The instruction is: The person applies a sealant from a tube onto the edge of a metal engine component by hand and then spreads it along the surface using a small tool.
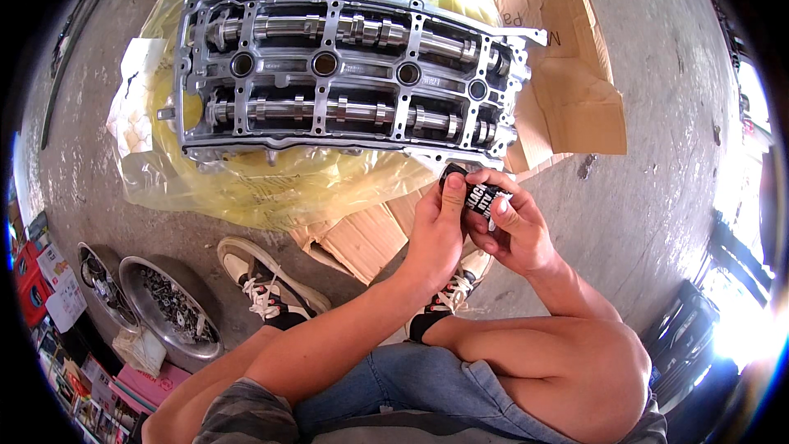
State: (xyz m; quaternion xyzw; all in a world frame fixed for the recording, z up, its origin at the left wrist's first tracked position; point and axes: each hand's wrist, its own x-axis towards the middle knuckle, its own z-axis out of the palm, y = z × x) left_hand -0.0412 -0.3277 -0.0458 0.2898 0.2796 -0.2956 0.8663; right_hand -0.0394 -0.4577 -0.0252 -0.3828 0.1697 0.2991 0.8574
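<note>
Apparently readied black, white-printed tube [478,202], held in left grip [439,228] and right grip [519,234] by yellow plastic's edge [362,193]; next likely needed steadiness.

black tube [477,201] below the cylinder head [362,67] half buried in fingers [454,191], yellow bag [329,183] cropped off above it, metal bits [170,306] down-left too tiny to ID
</note>
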